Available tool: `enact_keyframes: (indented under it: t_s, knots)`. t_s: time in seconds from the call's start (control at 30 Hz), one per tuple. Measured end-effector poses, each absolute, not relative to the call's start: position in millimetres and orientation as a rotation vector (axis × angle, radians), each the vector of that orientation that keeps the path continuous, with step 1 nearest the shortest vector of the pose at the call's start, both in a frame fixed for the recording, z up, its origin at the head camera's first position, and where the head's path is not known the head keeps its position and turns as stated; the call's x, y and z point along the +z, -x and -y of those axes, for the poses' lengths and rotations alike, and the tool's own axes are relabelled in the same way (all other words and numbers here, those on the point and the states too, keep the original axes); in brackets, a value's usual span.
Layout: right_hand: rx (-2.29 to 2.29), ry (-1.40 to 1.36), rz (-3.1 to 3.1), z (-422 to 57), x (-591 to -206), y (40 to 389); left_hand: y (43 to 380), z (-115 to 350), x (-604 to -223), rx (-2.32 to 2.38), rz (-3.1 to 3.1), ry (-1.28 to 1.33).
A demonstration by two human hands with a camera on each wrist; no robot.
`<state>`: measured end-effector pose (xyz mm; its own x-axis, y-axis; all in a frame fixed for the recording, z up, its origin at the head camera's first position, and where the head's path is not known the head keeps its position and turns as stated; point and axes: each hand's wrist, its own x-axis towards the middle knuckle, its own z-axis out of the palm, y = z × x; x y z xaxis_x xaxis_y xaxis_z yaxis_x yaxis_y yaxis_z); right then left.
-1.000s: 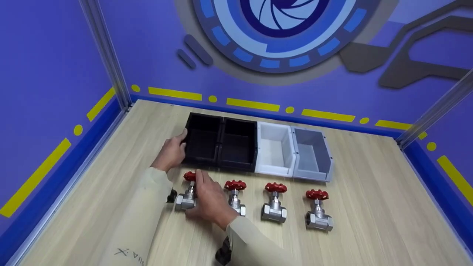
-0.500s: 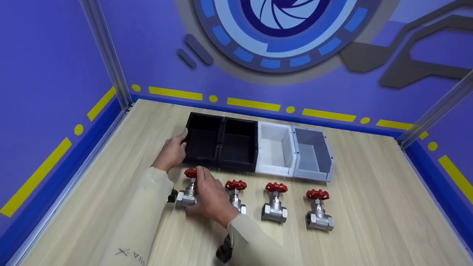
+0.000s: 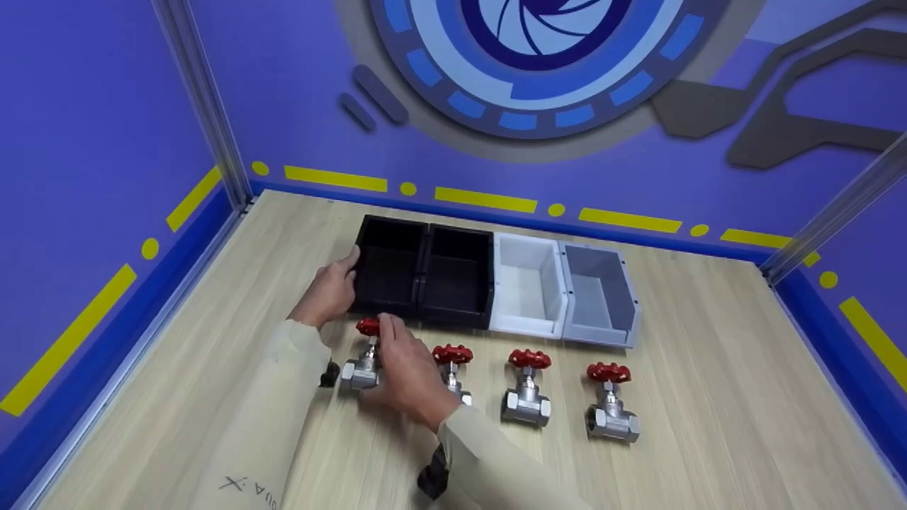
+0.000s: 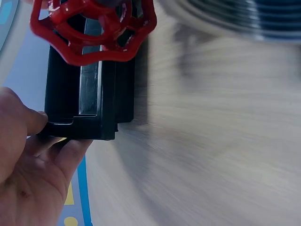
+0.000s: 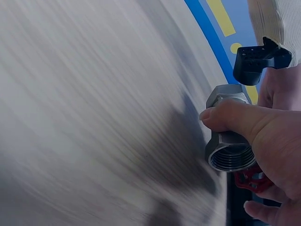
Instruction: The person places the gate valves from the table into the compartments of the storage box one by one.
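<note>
My left hand (image 3: 326,290) grips the outer side of the leftmost black bin (image 3: 384,309), thumb at its rim and fingers under its edge in the left wrist view. In my right hand (image 3: 411,368) is a steel gate valve (image 3: 360,377) with a red handwheel (image 4: 87,57). The thumb presses the threaded body in the right wrist view, while the fingers reach toward the wheel, which stands close to the front of the bin. A second gate valve (image 3: 452,354) is partly hidden behind the right hand.
Beside the leftmost bin, a second black bin (image 3: 453,317), a white bin (image 3: 523,329) and a grey bin (image 3: 594,336) continue the row. Two more gate valves, one mid-table (image 3: 526,409) and one farther right (image 3: 612,423), lie on the wooden table (image 3: 723,397). Blue panels (image 3: 305,106) enclose it.
My right hand has shifted the gate valve slightly forward and to the right, nearer the black bins. The left hand has stayed at the bin; the other valves have not moved.
</note>
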<state>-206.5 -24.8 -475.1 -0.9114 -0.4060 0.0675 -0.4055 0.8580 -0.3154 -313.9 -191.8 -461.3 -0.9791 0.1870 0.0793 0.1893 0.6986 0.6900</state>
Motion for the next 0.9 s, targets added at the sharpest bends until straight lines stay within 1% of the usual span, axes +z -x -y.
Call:
enact_keyframes:
  t_s: [0.3, 0.9]
  knots:
    - [-0.576, 0.658, -3.006, 22.6, -468.4, 211.4, 315.2, 193.7, -462.3, -1.186, 2.877, 0.354]
    - [-0.558, 0.678, -3.019, 18.9, -456.2, 218.5, 317.1, 197.8, -461.4, -1.222, 2.884, 0.394]
